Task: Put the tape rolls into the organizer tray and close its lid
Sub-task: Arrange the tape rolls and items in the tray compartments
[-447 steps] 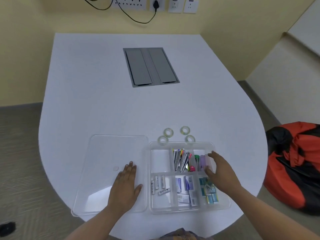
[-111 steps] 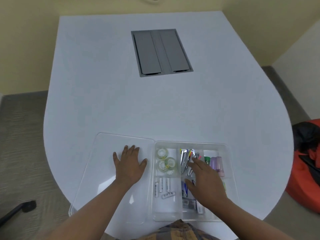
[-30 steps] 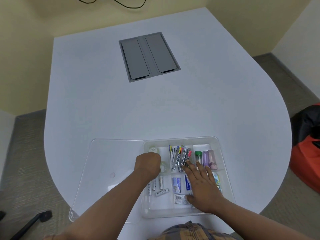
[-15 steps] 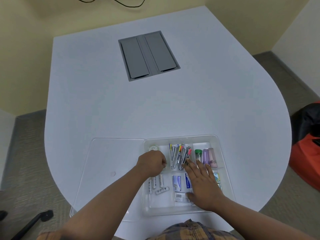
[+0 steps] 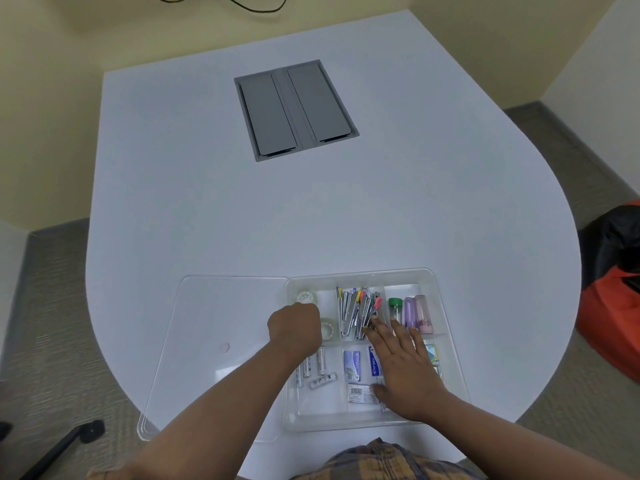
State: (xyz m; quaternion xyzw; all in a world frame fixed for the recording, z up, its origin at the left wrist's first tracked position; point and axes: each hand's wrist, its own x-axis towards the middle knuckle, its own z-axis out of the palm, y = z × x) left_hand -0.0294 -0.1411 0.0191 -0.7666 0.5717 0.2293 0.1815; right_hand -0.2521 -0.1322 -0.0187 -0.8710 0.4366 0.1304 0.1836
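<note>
The clear organizer tray (image 5: 363, 272) lies open at the table's near edge. Its clear lid (image 5: 221, 341) lies flat just to its left. Two clear tape rolls show in the tray's far-left compartment, one (image 5: 306, 297) at the back and one (image 5: 328, 329) beside my knuckles. My left hand (image 5: 294, 329) is curled into a fist over that compartment, and what lies under it is hidden. My right hand (image 5: 403, 368) rests flat, fingers spread, on the tray's near-middle compartments.
Other compartments hold batteries (image 5: 318, 370), staplers and pens (image 5: 356, 313), small tubes (image 5: 412, 311) and staple boxes (image 5: 351, 365). A grey cable hatch (image 5: 296, 109) sits mid-table. A red and black bag (image 5: 616, 289) lies on the floor at right.
My left hand left the lid and curled into a fist over the tape compartment. Over the last second both hands have hardly moved. All the rolls have left the table.
</note>
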